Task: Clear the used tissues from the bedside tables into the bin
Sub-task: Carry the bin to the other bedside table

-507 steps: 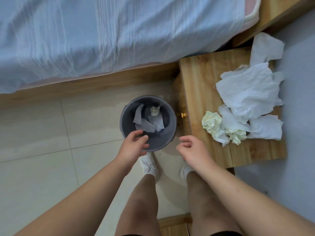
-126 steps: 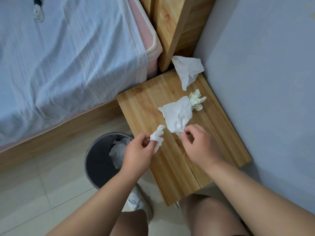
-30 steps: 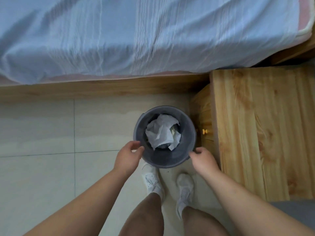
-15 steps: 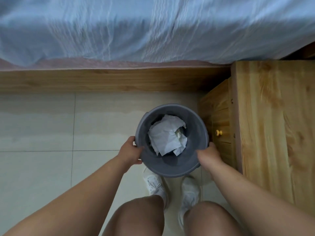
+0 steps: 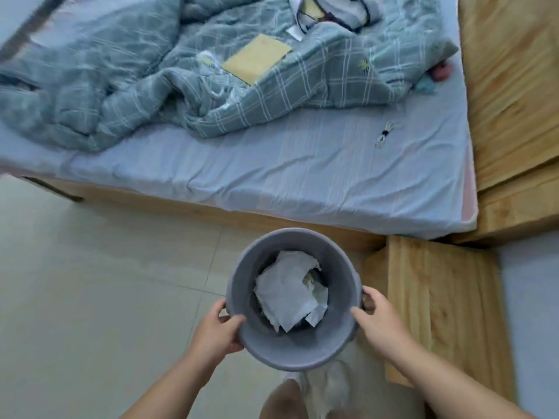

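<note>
A rumpled green checked quilt (image 5: 211, 80) lies on the blue-sheeted bed (image 5: 302, 170).

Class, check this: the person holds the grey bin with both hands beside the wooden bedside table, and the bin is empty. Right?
Not quite: the head view shows crumpled white tissues inside the grey bin, so it is not empty. The left hand and right hand do grip its rim beside the wooden bedside table.
</note>
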Available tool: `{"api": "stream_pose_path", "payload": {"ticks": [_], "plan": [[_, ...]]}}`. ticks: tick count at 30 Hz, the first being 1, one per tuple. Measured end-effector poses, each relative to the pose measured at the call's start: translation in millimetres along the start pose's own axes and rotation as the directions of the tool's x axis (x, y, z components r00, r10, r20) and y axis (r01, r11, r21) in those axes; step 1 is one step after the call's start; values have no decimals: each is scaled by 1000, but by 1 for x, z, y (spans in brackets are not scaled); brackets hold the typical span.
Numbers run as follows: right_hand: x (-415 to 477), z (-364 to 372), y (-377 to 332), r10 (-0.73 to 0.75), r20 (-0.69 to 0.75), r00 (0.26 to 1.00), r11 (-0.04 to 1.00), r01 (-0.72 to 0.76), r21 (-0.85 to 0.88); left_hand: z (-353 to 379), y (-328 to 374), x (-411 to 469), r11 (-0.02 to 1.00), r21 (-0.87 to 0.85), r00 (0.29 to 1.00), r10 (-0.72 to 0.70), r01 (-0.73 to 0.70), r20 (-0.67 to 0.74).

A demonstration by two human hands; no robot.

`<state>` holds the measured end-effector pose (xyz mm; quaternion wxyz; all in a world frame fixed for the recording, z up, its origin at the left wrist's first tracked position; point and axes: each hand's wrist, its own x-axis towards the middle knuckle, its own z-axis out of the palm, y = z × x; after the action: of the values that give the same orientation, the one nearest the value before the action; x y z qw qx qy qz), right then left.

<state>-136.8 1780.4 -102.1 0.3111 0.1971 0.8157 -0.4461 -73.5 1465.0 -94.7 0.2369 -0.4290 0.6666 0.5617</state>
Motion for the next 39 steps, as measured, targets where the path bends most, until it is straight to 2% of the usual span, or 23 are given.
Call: {"api": "stream_pose_path", "payload": {"ticks": [5,7,10,13,16,21,27,34,39], "plan": [[-80,-18,-98,-170,96,981,985,169,22,-68,21,-97,983,-165,992,58,-77,-114],[-101,-5,-125,-198,153,968,978,204,-29,-91,14,-124,964,-249,988,59,-92,-139],[-119,35,-157,-217,232,948,957,254,-142,-124,-8,-155,939,-325,982,56,-114,-183],[-129,88,-188,-210,286,935,936,276,-217,-165,-41,-173,941,-310,960,50,-138,-276],[-138,147,-221,-242,353,904,907,340,-248,-220,-65,-184,919,-364,941,21,-152,-338],[-151,241,-289,-306,492,815,850,467,-245,-309,-86,-186,865,-455,903,-6,-210,-429],[-152,325,-378,-390,596,702,755,614,-229,-394,-80,-167,802,-547,881,-54,-242,-470],[-111,435,-483,-379,681,627,694,679,-240,-486,-53,-106,734,-629,848,-139,-259,-511],[-86,515,-566,-312,759,571,671,698,-250,-558,-23,-74,695,-661,807,-200,-282,-555]]}}
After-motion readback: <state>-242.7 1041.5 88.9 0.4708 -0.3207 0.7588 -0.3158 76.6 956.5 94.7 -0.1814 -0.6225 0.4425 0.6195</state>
